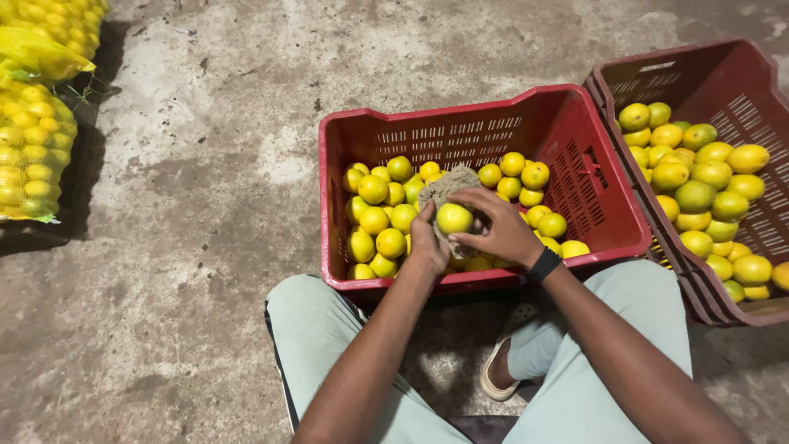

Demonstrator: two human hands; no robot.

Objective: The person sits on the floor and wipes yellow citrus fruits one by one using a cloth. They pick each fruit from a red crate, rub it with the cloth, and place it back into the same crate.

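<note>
A yellow-green citrus fruit (454, 218) sits between my two hands above a red plastic crate (493, 115). My left hand (428, 240) cups it from the left, with a brownish cloth (445, 187) bunched behind and under the fruit. My right hand (499, 226) closes over the fruit from the right, a dark band on its wrist. The crate holds several more yellow-green fruits (378, 220) in a loose layer on its bottom.
A second dark red crate (740, 74) with several larger fruits stands tilted at the right. Yellow mesh sacks (33, 148) full of fruit lie at the far left. My knees in pale trousers frame the crate on a stained concrete floor (205, 247).
</note>
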